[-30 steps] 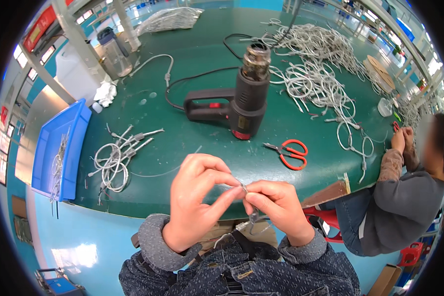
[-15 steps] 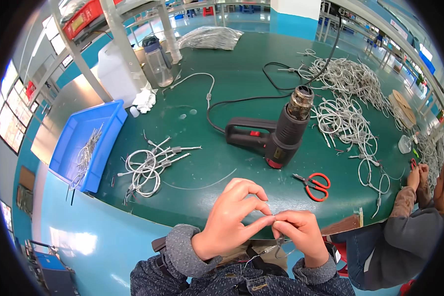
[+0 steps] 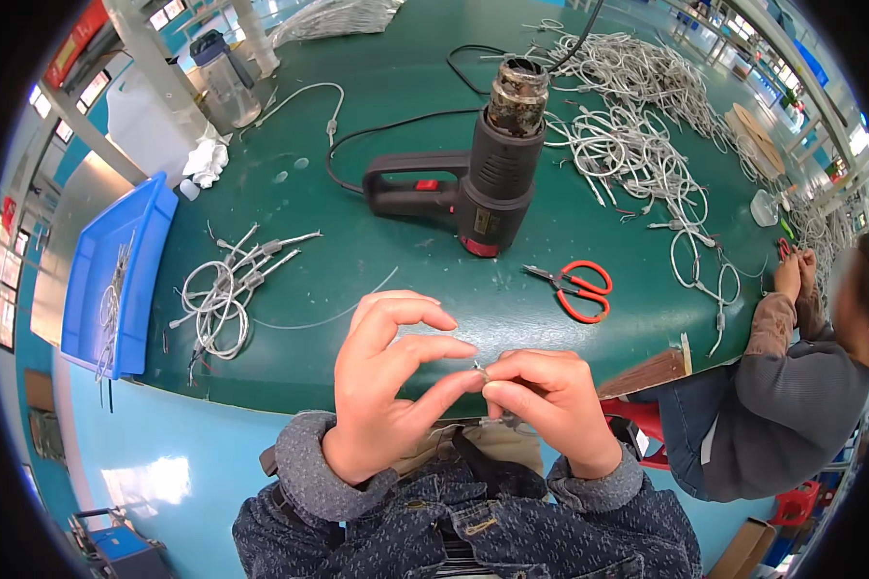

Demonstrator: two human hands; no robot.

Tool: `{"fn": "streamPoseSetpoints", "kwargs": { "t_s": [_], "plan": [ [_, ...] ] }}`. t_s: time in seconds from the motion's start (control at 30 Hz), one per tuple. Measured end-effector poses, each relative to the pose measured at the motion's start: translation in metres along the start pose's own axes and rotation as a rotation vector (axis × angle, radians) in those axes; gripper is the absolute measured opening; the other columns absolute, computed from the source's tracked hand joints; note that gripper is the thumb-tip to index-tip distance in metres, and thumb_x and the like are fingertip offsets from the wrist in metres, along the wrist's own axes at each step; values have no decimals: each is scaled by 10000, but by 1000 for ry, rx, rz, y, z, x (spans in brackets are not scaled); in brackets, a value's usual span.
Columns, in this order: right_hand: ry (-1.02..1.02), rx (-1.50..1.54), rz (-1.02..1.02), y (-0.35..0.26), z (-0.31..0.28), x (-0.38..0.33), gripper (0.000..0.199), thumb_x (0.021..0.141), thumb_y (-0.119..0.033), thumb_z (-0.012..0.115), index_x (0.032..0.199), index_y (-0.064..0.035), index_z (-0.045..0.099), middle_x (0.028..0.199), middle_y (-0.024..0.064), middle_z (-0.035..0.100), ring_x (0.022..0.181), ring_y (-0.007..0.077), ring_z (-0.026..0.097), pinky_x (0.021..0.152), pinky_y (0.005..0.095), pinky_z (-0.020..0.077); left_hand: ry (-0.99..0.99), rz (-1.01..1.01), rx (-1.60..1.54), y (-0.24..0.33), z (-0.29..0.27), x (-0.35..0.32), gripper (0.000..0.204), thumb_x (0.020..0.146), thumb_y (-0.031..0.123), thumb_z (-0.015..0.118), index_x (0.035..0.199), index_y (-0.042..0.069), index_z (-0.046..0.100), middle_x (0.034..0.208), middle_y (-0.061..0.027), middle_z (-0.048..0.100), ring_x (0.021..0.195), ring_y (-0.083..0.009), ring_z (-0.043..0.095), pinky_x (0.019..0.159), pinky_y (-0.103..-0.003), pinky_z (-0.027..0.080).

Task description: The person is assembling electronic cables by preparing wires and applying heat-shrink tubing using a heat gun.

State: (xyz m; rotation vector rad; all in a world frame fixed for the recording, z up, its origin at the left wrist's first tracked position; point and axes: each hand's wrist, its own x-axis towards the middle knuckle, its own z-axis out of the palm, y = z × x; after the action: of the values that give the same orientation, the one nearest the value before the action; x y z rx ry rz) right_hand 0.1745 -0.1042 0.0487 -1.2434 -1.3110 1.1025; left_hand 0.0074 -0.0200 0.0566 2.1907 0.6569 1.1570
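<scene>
Just off the table's front edge, my right hand (image 3: 550, 400) pinches the thin bare end of a wire (image 3: 479, 366) between thumb and forefinger. A bit of grey cable shows below those fingers, and the rest is hidden. My left hand (image 3: 386, 386) faces it with fingers curved and spread. Its thumb tip lies right by the wire end, while its forefinger stands a little apart. Beyond my hands lie small cutters (image 3: 581, 291) with red looped handles and a black heat gun (image 3: 500, 183), nozzle pointing away from me.
Grey cables (image 3: 224, 299) lie coiled at left, beside a blue tray (image 3: 156, 227) with more inside. A large cable heap (image 3: 637, 82) and a spool (image 3: 755, 140) occupy the far right. A bottle (image 3: 227, 89) stands far left. A co-worker (image 3: 787, 410) sits at right, hands on the table.
My left forefinger has lifted away from its thumb, opening the pinch. My right hand keeps its pinch. The whole view has shifted, with the table's things now farther left and up.
</scene>
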Motion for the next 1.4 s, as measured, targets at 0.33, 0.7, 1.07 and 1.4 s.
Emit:
{"fn": "streamPoseSetpoints", "kwargs": {
  "t_s": [0.33, 0.7, 1.07, 1.4],
  "plan": [
    [-32, 13, 3, -1, 4, -1, 133, 868, -19, 555, 899, 6, 682, 629, 17, 595, 571, 74, 540, 516, 232, 409, -134, -181, -219, -7, -3, -6, 101, 793, 104, 693, 820, 23, 639, 964, -94, 562, 968, -245, 539, 847, -348, 431],
    [-60, 86, 43, 0, 4, -2, 168, 902, -27, 511, 906, 9, 675, 624, 16, 578, 574, 71, 519, 519, 230, 403, -145, -327, -390, -5, -3, -9, 93, 815, 94, 676, 844, 14, 641, 992, -95, 558, 969, -225, 533, 882, -333, 415],
    [-71, 53, 50, -3, 3, -3, 152, 879, -17, 540, 904, 7, 688, 636, 25, 588, 581, 80, 528, 520, 233, 406, -199, -163, -214, -5, -8, -8, 88, 792, 79, 689, 841, 19, 647, 977, -92, 563, 952, -224, 544, 836, -330, 434],
    [35, 99, 0, 5, 8, -3, 113, 839, 30, 573, 872, 22, 681, 666, 46, 607, 589, 91, 551, 526, 239, 417, -170, -612, -836, -6, 8, -17, 130, 773, 70, 707, 841, -15, 637, 965, -81, 564, 977, -179, 534, 837, -331, 442]
  ]
}}
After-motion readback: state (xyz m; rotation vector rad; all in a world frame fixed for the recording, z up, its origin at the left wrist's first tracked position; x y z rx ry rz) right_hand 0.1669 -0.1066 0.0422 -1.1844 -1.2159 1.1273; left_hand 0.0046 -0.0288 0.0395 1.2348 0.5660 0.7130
